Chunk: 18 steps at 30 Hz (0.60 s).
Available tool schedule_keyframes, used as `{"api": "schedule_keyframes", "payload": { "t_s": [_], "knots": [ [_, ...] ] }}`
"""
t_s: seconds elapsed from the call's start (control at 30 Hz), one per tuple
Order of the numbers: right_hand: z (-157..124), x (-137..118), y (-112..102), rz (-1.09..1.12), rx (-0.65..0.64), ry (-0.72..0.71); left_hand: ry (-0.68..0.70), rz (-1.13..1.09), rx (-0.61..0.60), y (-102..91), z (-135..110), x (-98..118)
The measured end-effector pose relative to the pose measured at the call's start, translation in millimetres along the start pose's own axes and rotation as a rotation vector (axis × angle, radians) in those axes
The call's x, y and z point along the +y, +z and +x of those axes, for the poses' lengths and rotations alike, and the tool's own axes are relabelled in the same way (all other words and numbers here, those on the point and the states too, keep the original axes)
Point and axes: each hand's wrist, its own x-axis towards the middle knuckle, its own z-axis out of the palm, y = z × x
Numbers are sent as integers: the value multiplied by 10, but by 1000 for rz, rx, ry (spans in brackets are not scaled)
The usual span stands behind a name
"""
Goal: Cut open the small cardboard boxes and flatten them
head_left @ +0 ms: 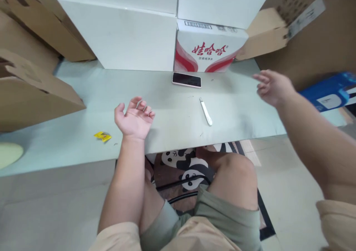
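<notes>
Head view: person sitting at table point(83, 95).
L hand point(135, 118): resting palm-up on table, fingers loosely curled, holding nothing.
R hand point(271, 85): hovering, fingers spread, empty.
Knife point(205, 111): lying between hands, near phone point(186, 80).

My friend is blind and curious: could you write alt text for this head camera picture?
A seated person's left hand rests palm up and empty on a pale table, while the right hand hovers open at the right. Between them lie a white pen-like tool and a phone, with white boxes behind.
</notes>
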Motion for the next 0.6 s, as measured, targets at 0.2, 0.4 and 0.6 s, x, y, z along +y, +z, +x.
{"api": "schedule_keyframes", "payload": {
  "t_s": [0.2, 0.4, 0.6],
  "knots": [
    [-686, -51, 1394, -6, -162, 205, 37, -87, -49, -91, -86, 92],
    [-922, -763, 2926, -225, -529, -195, 118, -210, 6, -254, -207, 301],
    [-1277, -1797, 4476, -411, -776, -574, 228, -315, 57, -424, -239, 531]
  ]
}}
